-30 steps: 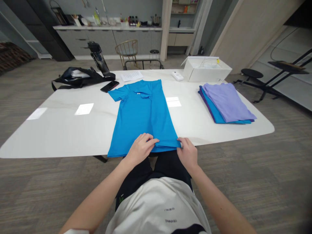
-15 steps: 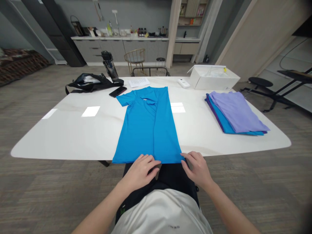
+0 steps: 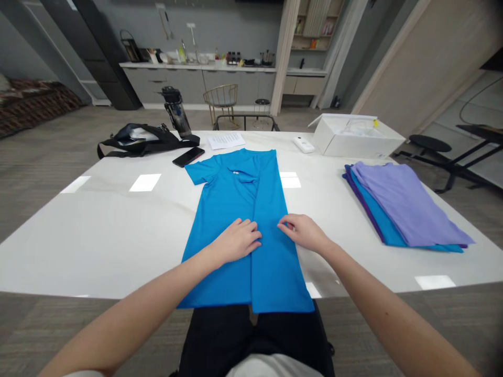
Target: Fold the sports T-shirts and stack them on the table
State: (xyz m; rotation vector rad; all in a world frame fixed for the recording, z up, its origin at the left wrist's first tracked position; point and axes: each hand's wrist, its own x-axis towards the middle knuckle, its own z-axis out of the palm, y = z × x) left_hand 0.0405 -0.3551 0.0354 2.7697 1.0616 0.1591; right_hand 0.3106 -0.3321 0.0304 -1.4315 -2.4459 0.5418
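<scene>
Overhanging the near edge of the white table (image 3: 129, 235), a blue T-shirt (image 3: 228, 204) lies with one side folded in; the left hand (image 3: 239, 241) curls at the fold, the right hand (image 3: 303, 231) by the outer edge; whether either pinches cloth I can't tell; beyond lies a black smartphone (image 3: 189, 156).

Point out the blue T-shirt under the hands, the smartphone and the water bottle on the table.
Blue T-shirt (image 3: 231, 203), head view: fabric of its torso.
Smartphone (image 3: 189, 156), head view: dark upper face.
Water bottle (image 3: 180, 119), head view: middle of its body.
</scene>
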